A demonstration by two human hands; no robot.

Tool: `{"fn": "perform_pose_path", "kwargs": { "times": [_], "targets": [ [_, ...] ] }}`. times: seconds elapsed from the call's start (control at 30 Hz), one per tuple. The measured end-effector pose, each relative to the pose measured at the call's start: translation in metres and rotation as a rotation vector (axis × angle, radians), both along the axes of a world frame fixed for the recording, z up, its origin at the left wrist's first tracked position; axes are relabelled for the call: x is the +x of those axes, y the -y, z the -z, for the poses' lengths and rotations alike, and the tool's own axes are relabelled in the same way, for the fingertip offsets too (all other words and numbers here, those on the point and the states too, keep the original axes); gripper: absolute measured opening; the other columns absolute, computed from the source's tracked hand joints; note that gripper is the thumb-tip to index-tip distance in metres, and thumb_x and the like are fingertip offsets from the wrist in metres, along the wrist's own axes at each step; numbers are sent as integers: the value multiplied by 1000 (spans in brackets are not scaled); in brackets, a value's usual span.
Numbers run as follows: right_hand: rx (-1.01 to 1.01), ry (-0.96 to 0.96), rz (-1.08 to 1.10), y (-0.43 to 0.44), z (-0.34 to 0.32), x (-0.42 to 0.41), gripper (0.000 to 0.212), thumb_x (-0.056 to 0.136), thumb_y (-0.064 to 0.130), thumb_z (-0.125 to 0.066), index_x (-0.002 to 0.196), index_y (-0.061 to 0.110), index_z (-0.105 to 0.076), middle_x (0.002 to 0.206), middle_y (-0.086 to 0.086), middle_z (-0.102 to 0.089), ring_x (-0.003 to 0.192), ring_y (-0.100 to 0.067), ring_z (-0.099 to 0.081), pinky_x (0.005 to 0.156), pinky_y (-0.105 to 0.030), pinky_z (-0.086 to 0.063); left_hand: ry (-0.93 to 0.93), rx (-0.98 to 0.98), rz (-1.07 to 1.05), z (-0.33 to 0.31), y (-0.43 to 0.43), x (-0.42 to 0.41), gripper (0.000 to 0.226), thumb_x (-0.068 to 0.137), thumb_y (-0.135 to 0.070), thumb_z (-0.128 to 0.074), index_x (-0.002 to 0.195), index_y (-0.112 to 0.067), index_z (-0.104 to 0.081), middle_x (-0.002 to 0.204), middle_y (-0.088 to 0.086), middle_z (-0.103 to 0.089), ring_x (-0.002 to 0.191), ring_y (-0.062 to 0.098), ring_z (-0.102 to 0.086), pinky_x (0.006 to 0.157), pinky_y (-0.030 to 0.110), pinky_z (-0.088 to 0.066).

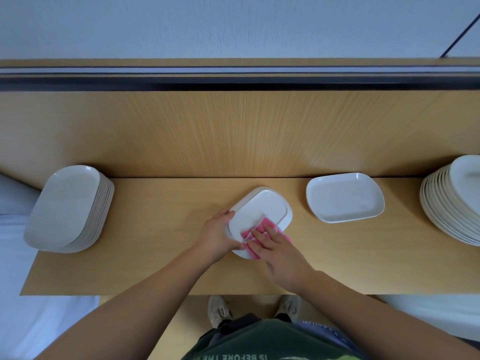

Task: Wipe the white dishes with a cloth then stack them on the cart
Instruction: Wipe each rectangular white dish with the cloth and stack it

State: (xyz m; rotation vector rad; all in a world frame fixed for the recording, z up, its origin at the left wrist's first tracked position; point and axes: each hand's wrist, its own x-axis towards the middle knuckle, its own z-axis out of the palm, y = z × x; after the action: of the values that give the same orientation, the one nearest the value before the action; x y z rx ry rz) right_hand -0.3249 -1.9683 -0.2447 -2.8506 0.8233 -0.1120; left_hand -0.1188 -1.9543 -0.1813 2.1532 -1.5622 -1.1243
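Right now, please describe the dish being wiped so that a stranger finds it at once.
On the table, between the left stack and the right stack, lie two single dishes. The wiped dish is left of the face-up dish. It alone is upside down, gripped by the left hand, with the right hand pressing a pink cloth on it.

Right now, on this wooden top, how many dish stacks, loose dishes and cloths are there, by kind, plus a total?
Dish stacks: 2, the left stack and the right stack.
Loose dishes: 2, the wiped dish and the lone dish.
Cloths: 1, the pink cloth.
Total: 5.
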Motion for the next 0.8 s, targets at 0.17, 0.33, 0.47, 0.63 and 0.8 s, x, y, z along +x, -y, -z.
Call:
{"fn": "perform_pose_path", "kwargs": {
  "times": [0.17,0.33,0.47,0.63,0.8],
  "targets": [
    [15,8,-148,18,-7,-5,56,81,12,-60,136,19,-54,141,-4,-54,132,-35,-47,109,-51,-26,-30,33,-11,-1,0,-1,96,63,-24,-88,145,-13,-40,153,0,-32,137,16,-34,110,24,-30],
    [205,-20,-95,50,-7,-15,60,90,2,-55,145,21,-43,154,-4,-35,145,-31,-21,116,-46,-7,-20,29,23,-2,-1,-1,91,66,-21,-85,144,-14,-40,154,-1,-28,137,16,-33,109,24,-31],
    [321,-68,24,67,-6,-20,59,98,6,-42,151,26,-26,159,6,-14,147,-18,3,121,-34,-5,-24,15,8,-1,-1,-1,93,67,-21,-84,146,-13,-36,156,-1,-24,140,14,-28,107,19,-26],
    [367,-99,187,86,-8,-18,60,99,5,-36,153,28,-22,161,9,-8,150,-18,1,122,-34,-3,-39,26,-25,0,-1,-2,96,68,-21,-84,148,-14,-33,157,-3,-21,141,13,-26,111,23,-27],
    [295,-152,174,83,-21,-8,62,97,3,-36,154,20,-19,162,0,-9,150,-27,-1,119,-36,3,-36,28,-33,1,1,0,96,66,-20,-84,148,-13,-34,156,-3,-23,140,14,-28,112,29,-29]
  ]
}}
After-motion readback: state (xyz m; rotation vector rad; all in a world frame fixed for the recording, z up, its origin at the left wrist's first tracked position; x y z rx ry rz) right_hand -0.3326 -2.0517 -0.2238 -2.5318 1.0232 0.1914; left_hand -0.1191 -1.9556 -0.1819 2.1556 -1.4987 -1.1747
